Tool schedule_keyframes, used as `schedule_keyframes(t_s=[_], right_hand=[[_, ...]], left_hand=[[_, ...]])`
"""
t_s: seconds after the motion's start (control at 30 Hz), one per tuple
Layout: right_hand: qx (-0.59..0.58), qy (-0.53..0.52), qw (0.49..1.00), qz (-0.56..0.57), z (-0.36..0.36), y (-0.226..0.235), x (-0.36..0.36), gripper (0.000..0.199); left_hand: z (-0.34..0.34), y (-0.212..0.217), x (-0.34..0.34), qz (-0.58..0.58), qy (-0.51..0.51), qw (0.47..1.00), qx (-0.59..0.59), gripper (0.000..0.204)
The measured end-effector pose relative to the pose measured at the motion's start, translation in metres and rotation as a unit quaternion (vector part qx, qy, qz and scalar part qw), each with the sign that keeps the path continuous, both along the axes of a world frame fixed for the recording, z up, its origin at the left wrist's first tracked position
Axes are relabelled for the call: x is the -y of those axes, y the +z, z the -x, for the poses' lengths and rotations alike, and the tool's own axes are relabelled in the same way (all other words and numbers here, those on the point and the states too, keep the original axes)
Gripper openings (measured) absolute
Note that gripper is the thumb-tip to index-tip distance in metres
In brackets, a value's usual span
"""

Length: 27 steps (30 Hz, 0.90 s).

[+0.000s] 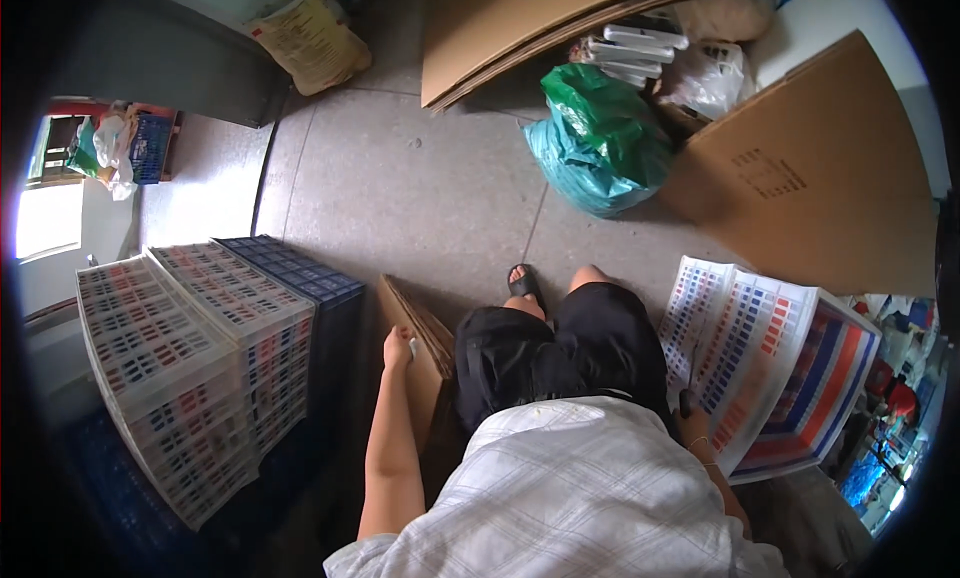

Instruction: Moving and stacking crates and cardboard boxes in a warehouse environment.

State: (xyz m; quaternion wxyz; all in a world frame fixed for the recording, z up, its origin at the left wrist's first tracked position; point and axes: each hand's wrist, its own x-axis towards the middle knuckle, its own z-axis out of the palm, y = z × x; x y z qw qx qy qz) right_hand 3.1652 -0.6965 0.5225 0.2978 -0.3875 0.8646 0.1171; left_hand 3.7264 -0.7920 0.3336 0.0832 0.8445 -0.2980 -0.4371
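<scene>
My left hand (398, 348) is closed beside the upper part of some flat brown cardboard sheets (428, 338) that lean upright by my left leg. A small whitish bit shows at its fingers, too small to name. Low by my right thigh is my right hand (693, 424), partly covered by my clothes. Its fingers look curled round a slim, dark-handled thing (685, 402) whose kind I cannot make out. Just beyond that hand stand white plastic baskets (740, 348) with blue and red openwork patterns.
More patterned baskets (195, 328) and a dark blue crate (300, 268) stand stacked on the left. Ahead on the grey floor (400, 188) sit green and teal plastic bags (600, 148), cardboard stacks (530, 28) and a yellowish sack (308, 40). A large cardboard sheet (820, 178) leans at right.
</scene>
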Motion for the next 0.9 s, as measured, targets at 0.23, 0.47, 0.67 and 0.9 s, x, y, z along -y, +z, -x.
schedule_keyframes(t_s=[0.23, 0.47, 0.67, 0.9], right_hand=[[0.038, 0.090, 0.994, -0.054, -0.062, 0.000, 0.003, 0.021], [-0.031, 0.115, 0.988, -0.098, -0.123, -0.075, -0.025, 0.018], [0.013, 0.018, 0.996, -0.082, -0.275, 0.025, 0.134, 0.018], [0.025, -0.020, 0.998, -0.053, -0.334, 0.000, 0.184, 0.023]], left_hand=[[-0.047, -0.018, 0.007, -0.057, 0.007, 0.998, -0.027, 0.032], [-0.072, -0.036, 0.155, 0.037, 0.058, 0.985, -0.159, 0.031], [-0.187, -0.044, 0.198, 0.072, 0.080, 0.985, -0.138, 0.029], [-0.327, -0.074, 0.215, 0.086, 0.073, 0.967, -0.227, 0.018]])
